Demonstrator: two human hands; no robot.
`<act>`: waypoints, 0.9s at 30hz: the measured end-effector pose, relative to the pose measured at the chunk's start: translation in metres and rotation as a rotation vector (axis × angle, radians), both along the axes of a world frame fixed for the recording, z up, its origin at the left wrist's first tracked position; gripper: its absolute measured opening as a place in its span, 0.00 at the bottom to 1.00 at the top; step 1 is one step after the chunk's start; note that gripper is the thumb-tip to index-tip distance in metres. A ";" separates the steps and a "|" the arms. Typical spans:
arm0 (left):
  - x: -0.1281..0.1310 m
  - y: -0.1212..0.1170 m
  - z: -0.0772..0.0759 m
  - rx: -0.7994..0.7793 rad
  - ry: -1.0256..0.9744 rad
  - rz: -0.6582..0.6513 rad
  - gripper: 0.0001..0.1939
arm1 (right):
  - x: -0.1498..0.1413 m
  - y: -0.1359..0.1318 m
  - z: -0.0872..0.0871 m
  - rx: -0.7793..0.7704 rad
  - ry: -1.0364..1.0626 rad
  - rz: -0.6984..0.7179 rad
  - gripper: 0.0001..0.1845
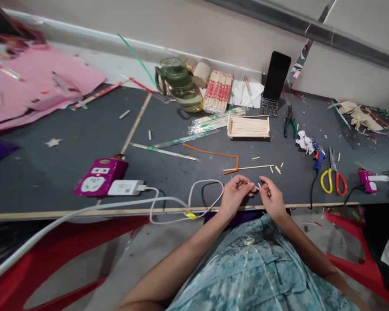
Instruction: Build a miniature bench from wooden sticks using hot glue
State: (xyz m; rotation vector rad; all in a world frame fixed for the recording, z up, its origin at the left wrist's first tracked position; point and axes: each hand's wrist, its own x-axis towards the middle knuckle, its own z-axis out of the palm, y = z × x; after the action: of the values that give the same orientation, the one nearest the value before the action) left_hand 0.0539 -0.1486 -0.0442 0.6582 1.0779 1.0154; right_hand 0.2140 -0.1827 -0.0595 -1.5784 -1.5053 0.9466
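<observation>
My left hand (pixel 239 192) is closed in a pinch on a short piece of wooden stick (pixel 256 188) over the front edge of the table. Close beside it, my right hand (pixel 270 194) pinches a small pale stick piece (pixel 259 185); the two pieces meet or nearly meet between my fingertips. Just beyond my hands lie a long thin stick (pixel 254 167), a bent orange strip (pixel 210 152) and several short cut pieces (pixel 278 169). Farther back stands a small tray-like frame built of sticks (pixel 249 128).
Wrapped chopsticks (pixel 217 91), a green-lidded jug (pixel 181 86) and a phone on a stand (pixel 276 80) stand at the back. Pliers (pixel 290 123), a glue gun (pixel 319 156) and scissors (pixel 333 175) lie right. A purple power socket (pixel 100 177) and white cable (pixel 116 205) are left.
</observation>
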 end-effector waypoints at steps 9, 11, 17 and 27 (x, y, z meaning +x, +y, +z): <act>-0.027 0.023 -0.007 0.522 0.707 -0.147 0.12 | 0.021 0.036 0.014 0.121 -0.367 0.127 0.13; -0.038 0.033 -0.009 0.659 1.008 -0.196 0.11 | 0.026 0.053 0.017 0.235 -0.524 0.089 0.14; -0.072 0.050 -0.019 0.735 1.326 -0.287 0.13 | 0.035 0.087 0.010 0.348 -0.843 0.286 0.15; -0.079 0.055 0.004 0.632 1.006 -0.070 0.16 | 0.050 0.075 0.038 0.369 -0.865 0.187 0.15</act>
State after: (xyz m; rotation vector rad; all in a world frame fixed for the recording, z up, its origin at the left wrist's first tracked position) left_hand -0.0247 -0.0936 -0.0403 1.8319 1.5655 0.9622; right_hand 0.2644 -0.1078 -0.0220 -1.6585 -2.2748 0.0015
